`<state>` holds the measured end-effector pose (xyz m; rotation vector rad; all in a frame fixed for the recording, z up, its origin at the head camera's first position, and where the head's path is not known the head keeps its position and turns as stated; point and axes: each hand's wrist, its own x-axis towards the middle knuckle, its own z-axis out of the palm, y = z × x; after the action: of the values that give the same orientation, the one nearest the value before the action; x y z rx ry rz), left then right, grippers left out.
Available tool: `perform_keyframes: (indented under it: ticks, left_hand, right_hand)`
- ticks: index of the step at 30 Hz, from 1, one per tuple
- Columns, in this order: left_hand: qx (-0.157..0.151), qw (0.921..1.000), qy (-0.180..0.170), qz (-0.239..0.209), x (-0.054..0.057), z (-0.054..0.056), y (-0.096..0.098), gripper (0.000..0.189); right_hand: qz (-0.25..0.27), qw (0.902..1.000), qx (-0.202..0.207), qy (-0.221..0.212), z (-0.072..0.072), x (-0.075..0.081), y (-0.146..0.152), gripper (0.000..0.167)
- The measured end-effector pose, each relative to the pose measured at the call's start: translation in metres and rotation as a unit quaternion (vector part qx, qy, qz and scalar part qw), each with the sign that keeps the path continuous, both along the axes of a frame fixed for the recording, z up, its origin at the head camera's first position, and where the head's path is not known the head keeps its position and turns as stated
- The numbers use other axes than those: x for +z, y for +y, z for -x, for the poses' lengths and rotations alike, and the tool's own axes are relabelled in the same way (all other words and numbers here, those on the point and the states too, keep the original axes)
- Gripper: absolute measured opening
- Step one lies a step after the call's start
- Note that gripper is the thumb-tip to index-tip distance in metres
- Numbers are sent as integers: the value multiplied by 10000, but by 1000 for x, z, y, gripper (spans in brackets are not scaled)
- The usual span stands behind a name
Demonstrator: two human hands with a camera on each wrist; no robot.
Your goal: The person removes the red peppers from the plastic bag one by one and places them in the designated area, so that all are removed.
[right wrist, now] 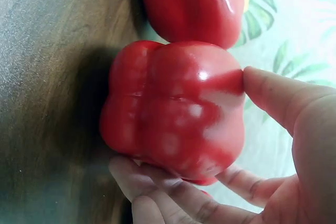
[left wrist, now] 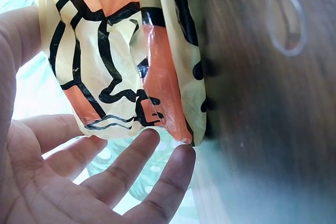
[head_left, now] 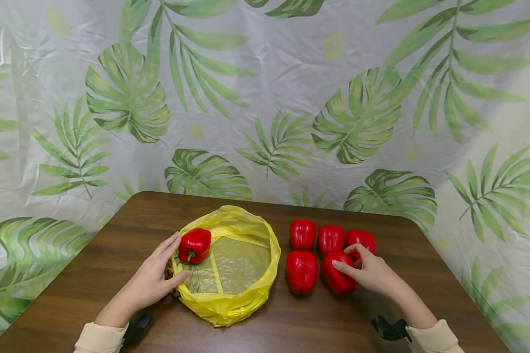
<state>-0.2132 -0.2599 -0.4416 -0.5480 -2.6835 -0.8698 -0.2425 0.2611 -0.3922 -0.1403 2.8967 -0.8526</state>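
Note:
A yellow plastic bag (head_left: pixel 265 279) stands with its mouth spread wide. One red bell pepper (head_left: pixel 195 245) lies in it, against the left side. My left hand (head_left: pixel 152 279) rests along the bag's left outer side, fingers extended and slightly bent. The left wrist view shows those fingers touching the bag's printed wall (left wrist: pixel 163 77). With thumb and fingers on opposite sides, my right hand (head_left: pixel 371 269) grips the front right bell pepper (head_left: pixel 335 277) of a group. In the right wrist view, that pepper (right wrist: pixel 173 108) sits between thumb and fingers; whether it still touches the table cannot be told.
Beside the held pepper is another front bell pepper (head_left: pixel 301 272). Behind them stand a back left pepper (head_left: pixel 302 234), a middle one (head_left: pixel 331 239) and a right one (head_left: pixel 357 238), partly hidden by my hand. A brown wooden table (head_left: pixel 194 338) meets a leaf-print cloth (head_left: pixel 269 98).

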Motion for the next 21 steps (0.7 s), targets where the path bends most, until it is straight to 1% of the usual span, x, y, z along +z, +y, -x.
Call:
perform_keyframes:
  ticks: [11, 18, 21]
  left_hand:
    - [7, 10000, 46, 18, 0, -1, 0, 87]
    - [13, 10000, 36, -14, 1, -1, 1, 87]
    - [18, 10000, 18, -15, 1, -1, 1, 87]
  right_hand:
    - [-90, 9999, 17, -64, -1, 0, -2, 69]
    - [226, 9992, 112, -301, -4, 1, 0, 69]
    - [238, 9991, 132, -320, -5, 2, 1, 70]
